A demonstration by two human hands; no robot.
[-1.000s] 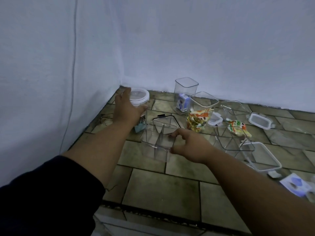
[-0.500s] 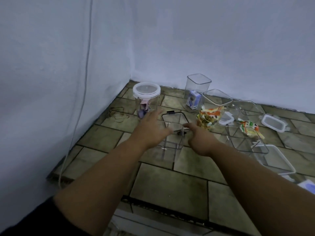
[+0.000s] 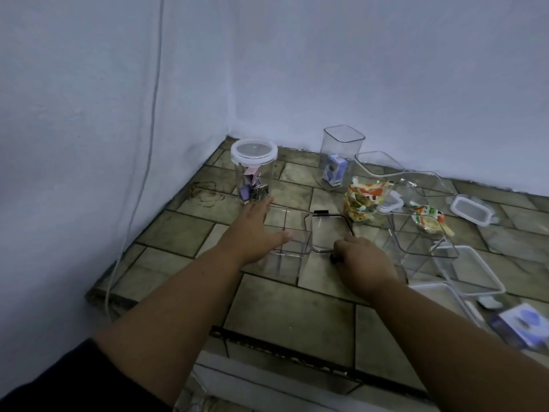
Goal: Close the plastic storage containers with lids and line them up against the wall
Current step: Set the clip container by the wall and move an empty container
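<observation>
Head view shows the left hand (image 3: 255,230) spread flat, fingers wide, over the open rim of a clear divided container (image 3: 282,248) on the tiled floor (image 3: 285,316), while the right hand (image 3: 364,263) is curled around the near edge of a black-rimmed lid (image 3: 328,230) lying just beside that container. A lidded round jar (image 3: 254,171) stands near the corner of the wall (image 3: 356,69); open containers and loose lids crowd the right, and bare tiles lie toward the viewer.
</observation>
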